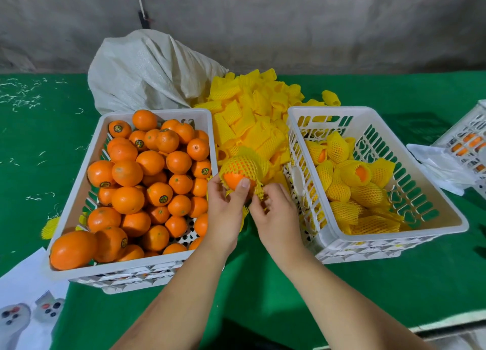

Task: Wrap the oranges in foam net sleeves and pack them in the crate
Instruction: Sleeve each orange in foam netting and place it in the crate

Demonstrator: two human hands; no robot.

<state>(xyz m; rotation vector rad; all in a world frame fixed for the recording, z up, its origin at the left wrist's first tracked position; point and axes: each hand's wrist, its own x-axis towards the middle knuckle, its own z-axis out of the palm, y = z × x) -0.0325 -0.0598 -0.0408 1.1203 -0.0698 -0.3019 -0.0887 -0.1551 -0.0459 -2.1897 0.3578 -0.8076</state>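
Between the two crates I hold an orange (pixel 234 179) partly covered by a yellow foam net sleeve (pixel 243 164). My left hand (pixel 225 213) grips the orange from below, its thumb on the bare fruit. My right hand (pixel 276 218) pinches the sleeve's loose edge at the orange's right side. The left white crate (pixel 79 192) is heaped with several bare oranges (pixel 147 176). In the right white crate (pixel 431 199) lie several sleeved oranges (pixel 355 192).
A pile of loose yellow sleeves (pixel 252 113) lies behind the crates, beside a white woven sack (pixel 147 68). Another white basket (pixel 465 142) and white plastic sit at the right edge. White paper (pixel 23 292) lies at the lower left on the green table cover (pixel 263 292).
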